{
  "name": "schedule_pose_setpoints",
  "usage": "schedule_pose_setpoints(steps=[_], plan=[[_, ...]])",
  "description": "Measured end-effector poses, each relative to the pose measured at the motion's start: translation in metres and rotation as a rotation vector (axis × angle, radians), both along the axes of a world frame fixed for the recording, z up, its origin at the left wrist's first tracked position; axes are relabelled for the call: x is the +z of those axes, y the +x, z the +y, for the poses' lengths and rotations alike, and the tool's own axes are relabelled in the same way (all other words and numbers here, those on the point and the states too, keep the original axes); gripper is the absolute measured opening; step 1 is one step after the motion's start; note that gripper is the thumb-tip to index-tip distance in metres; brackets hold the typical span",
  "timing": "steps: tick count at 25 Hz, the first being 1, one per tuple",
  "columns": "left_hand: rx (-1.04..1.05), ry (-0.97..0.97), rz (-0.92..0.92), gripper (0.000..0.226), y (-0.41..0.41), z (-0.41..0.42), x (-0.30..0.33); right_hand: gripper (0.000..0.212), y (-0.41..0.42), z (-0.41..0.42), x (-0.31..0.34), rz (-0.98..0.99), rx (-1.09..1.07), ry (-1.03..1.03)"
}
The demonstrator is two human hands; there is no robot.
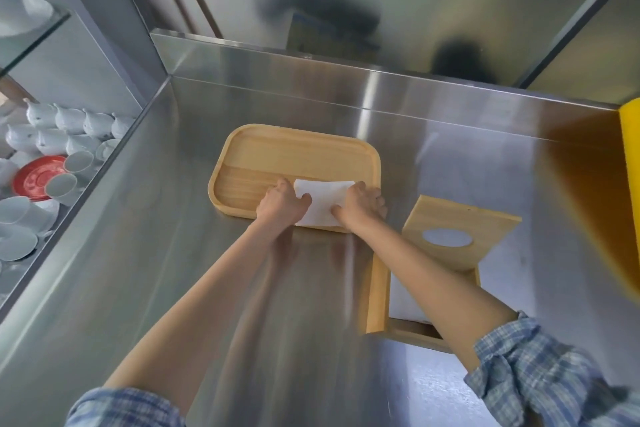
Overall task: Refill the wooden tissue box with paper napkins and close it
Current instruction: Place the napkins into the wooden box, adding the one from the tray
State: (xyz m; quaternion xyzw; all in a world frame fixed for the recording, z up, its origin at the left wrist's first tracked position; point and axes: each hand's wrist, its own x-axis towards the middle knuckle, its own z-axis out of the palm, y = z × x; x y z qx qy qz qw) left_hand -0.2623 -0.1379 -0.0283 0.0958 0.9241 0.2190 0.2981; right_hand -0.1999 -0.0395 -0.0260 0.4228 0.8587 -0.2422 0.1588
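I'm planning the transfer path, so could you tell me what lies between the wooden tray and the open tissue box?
In the head view, only bare steel counter separates the wooden tray from the tissue box.

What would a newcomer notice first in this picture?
Two bare hands, left and right, press on a white stack of napkins at the near edge of a wooden tray in the middle of the steel counter. To the right stands the open wooden box, its lid with an oval hole raised.
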Motion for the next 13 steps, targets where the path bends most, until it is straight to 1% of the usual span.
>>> schedule_pose_setpoints(steps=[5, 10, 12, 13], plan=[[0.048, 0.04, -0.088, 0.053, -0.004, 0.007, -0.009, 0.064, -0.007, 0.006, -0.01, 0.031, -0.088, -0.024], [0.09, 0.042, -0.154, 0.055, -0.014, 0.008, -0.017, 0.059, -0.005, 0.006, -0.014, 0.086, -0.086, -0.018], [0.092, 0.058, -0.186, 0.048, -0.016, 0.007, -0.017, 0.057, -0.005, 0.006, -0.014, 0.102, -0.098, -0.034], [0.085, 0.07, -0.194, 0.039, -0.016, 0.006, -0.016, 0.057, -0.005, 0.006, -0.014, 0.105, -0.111, -0.051]])
